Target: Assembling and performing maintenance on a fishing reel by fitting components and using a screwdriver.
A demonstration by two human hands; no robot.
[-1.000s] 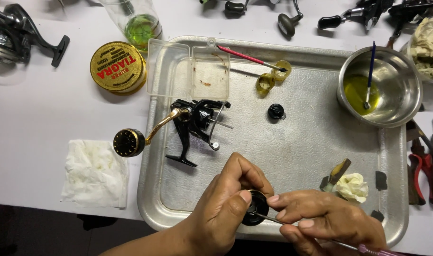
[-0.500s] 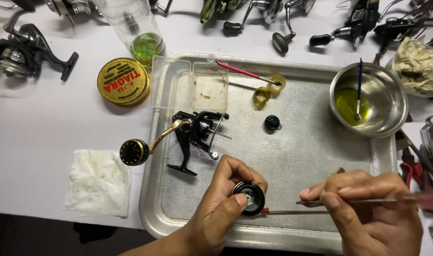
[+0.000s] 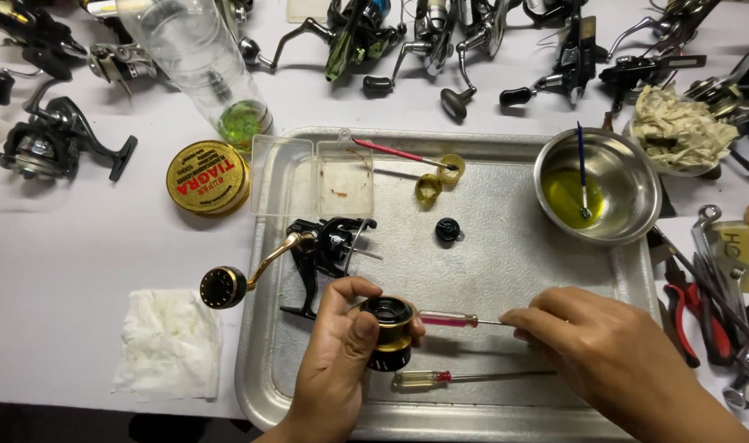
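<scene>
While left hand [image 3: 341,361] grips it, spool [image 3: 389,331] black, gold-rimmed.

The left hand [image 3: 341,361] rises from the lower centre, fingers curled in a grip. The right hand [image 3: 604,349] enters from the lower right, knuckles up, fingertips pinched.

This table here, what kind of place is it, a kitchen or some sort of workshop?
Most likely a fishing reel repair bench. Spinning reels line the back edge, a stripped black reel lies on the metal tray, and pliers sit beside it. The left hand holds a spool.
</scene>
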